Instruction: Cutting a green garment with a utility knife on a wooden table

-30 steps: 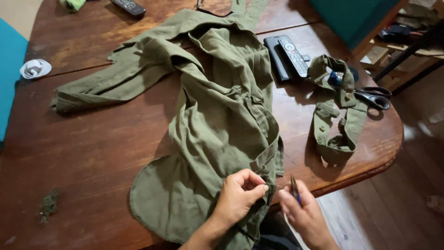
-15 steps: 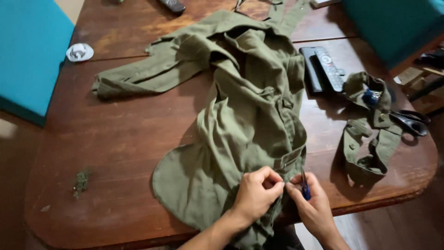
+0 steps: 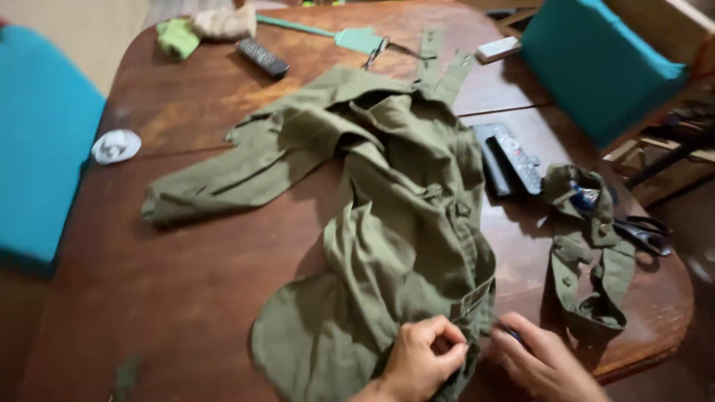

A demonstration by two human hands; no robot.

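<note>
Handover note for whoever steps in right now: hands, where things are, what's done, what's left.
Left hand: pinching the hem edge of the olive shirt at the near table edge.
Right hand: holds a small dark tool, tip at the same hem; exact kind too small to tell.
Shirt lies spread on the wooden table, one sleeve out to the left.
A separate strip of olive fabric lies to the right, black scissors beside it, remote controls behind.
Done: one piece appears already off the shirt.
Left: probably the hem section between the hands.
</note>
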